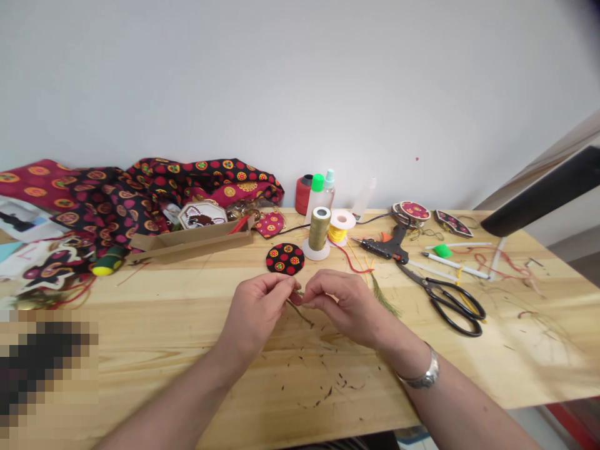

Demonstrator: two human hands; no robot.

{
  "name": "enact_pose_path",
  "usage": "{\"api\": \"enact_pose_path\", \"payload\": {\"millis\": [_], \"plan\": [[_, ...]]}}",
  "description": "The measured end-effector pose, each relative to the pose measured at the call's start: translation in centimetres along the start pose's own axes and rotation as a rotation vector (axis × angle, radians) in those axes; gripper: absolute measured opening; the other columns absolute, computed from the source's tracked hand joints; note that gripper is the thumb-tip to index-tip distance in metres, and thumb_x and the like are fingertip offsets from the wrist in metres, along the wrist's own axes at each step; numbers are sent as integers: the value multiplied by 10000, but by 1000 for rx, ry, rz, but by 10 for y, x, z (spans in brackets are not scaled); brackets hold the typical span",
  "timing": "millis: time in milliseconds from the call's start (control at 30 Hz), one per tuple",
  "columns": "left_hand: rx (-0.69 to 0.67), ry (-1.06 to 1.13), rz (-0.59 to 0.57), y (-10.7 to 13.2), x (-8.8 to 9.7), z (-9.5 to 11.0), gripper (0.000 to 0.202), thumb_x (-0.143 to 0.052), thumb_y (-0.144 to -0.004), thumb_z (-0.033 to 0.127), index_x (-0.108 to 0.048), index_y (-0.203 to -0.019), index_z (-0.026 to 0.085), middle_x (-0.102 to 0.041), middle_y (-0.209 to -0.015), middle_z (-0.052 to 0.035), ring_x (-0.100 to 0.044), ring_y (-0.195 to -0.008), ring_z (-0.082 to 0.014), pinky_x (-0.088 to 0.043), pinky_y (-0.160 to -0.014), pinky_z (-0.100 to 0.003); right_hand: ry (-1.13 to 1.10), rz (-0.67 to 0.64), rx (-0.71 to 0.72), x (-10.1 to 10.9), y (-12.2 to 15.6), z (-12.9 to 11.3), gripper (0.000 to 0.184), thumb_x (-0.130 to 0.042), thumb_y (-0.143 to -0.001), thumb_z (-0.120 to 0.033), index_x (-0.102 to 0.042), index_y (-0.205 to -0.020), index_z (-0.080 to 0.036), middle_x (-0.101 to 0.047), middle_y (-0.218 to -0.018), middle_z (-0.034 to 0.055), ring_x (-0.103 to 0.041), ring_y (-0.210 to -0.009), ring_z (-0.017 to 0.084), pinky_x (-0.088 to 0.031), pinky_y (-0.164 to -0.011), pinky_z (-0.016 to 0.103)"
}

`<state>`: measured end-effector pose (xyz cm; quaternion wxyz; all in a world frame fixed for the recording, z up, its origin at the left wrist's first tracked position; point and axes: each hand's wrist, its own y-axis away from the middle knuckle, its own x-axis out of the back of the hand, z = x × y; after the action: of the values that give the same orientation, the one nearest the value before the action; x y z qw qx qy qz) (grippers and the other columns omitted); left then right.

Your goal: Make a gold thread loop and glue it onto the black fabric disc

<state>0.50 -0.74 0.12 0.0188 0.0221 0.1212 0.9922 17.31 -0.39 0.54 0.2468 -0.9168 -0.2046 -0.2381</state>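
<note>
My left hand (265, 306) pinches an olive-green cord (300, 314) between thumb and forefinger above the table. Its end hangs down between the two hands. Close against it, my right hand (344, 303) is closed in a pinch at the same spot; fingers hide most of what is between them. A round black patterned fabric disc (285, 259) lies just beyond my fingertips. Behind it stands a spool of olive thread (319, 230), with a spool of yellow cord (340, 231) beside it.
Black-handled scissors (452, 300) and a glue gun (387, 244) lie to the right. Patterned fabric (187, 181) and a cardboard box (192, 240) occupy the back left. Bottles (328, 187) stand near the wall. Dark scraps (328, 390) litter the front of the wooden table (187, 350).
</note>
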Motion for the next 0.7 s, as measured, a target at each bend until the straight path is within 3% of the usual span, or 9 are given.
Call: {"api": "enact_pose_path", "payload": {"millis": [300,467,700], "plan": [[-9,120,-78,1,0,6,280,-588,-763,372,-706,-742,119,-654,-646,-51,-362,-452,-75,-226,-423,-229,1,23,24,2,-2,2,136,-509,-839,-112,-607,-786,-189,-636,-759,9,-593,-705,107,-474,-666,218],[-11,98,-129,0,0,6,227,-654,-718,354,-689,-679,133,-594,-571,-3,-345,-439,-58,-217,-414,-215,-23,14,20,2,-1,2,149,-508,-833,-80,-603,-802,-190,-647,-796,7,-605,-749,104,-480,-704,215],[20,33,-93,0,-1,7,201,-661,-711,333,-656,-658,138,-528,-531,28,-300,-430,-44,-181,-404,-202,-12,-10,21,3,-1,1,174,-490,-829,-50,-595,-813,-187,-644,-806,12,-599,-758,109,-480,-715,227]]}}
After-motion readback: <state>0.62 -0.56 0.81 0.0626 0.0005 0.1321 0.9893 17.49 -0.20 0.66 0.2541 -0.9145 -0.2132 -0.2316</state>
